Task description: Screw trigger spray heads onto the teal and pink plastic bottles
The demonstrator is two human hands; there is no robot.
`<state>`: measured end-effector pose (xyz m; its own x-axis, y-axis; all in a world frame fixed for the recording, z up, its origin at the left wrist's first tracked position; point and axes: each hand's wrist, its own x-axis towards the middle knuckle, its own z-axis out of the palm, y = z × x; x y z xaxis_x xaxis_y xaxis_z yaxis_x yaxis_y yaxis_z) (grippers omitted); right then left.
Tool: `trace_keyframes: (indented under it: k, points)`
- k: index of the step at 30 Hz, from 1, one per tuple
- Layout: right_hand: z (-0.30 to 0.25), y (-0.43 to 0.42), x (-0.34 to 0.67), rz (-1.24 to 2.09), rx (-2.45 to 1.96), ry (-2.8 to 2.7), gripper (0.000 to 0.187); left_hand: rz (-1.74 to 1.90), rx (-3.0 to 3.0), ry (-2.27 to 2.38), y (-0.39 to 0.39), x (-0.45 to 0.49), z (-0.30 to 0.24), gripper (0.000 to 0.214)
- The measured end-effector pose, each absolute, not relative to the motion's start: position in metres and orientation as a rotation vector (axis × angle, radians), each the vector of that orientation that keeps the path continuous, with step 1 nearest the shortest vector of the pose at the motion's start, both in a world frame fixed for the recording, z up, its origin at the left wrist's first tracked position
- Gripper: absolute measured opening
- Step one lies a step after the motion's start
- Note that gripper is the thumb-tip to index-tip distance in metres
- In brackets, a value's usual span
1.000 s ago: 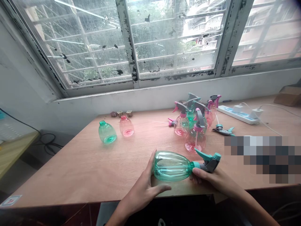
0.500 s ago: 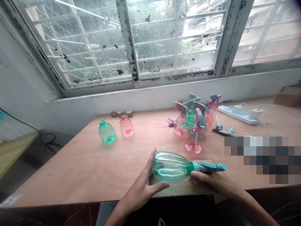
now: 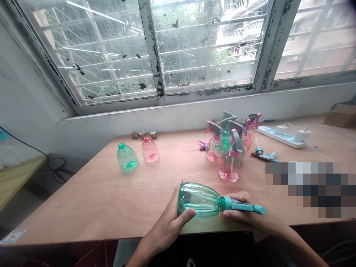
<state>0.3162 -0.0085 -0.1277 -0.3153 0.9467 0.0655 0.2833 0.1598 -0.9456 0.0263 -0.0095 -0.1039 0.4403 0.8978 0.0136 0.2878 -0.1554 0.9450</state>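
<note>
A green ribbed spray bottle (image 3: pixel 200 200) lies sideways in the air just above the table's front edge, its base to the left. My left hand (image 3: pixel 174 220) is wrapped around the base, thumb on the near side. My right hand (image 3: pixel 241 209) grips the neck and the teal and grey spray head (image 3: pixel 244 205) at the other end. Beyond the hands stand several pink and green spray bottles with heads on, the nearest being a pink spray bottle (image 3: pixel 230 172). An open green bottle (image 3: pixel 127 157) and an open pink bottle (image 3: pixel 150 150) stand to the left without heads.
A loose teal spray head (image 3: pixel 264 155) and a loose pink spray head (image 3: pixel 204 145) lie on the wooden table (image 3: pixel 97 196). A white power strip (image 3: pixel 280 136) with plugs and cords is at the back right, near a cardboard box (image 3: pixel 340 113). Small dark blocks sit by the wall.
The spray head has rolled over, so its trigger side now faces differently. The left thumb has closed onto the bottle, which has dropped slightly and shifted left.
</note>
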Motion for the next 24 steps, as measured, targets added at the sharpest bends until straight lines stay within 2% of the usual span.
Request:
trace_keyframes:
  k: [6,11,17,19,24]
  points:
    - [-0.129,-0.009,0.317,1.135,-1.197,-1.682,0.018,0.763,1.700,1.064,-0.009,0.027,-0.104,0.089]
    - [-0.122,-0.009,0.315,1.309,-1.137,-1.683,0.027,0.776,1.675,1.042,-0.008,0.027,-0.105,0.099]
    - [-0.118,-0.010,0.313,1.428,-1.053,-1.632,0.034,0.794,1.684,1.019,-0.007,0.026,-0.106,0.100]
    - [-0.119,-0.010,0.314,1.410,-1.097,-1.645,0.033,0.788,1.691,1.025,-0.008,0.027,-0.106,0.099]
    - [-0.116,-0.012,0.314,1.210,-1.204,-1.769,0.038,0.819,1.560,1.018,-0.007,0.029,-0.103,0.114]
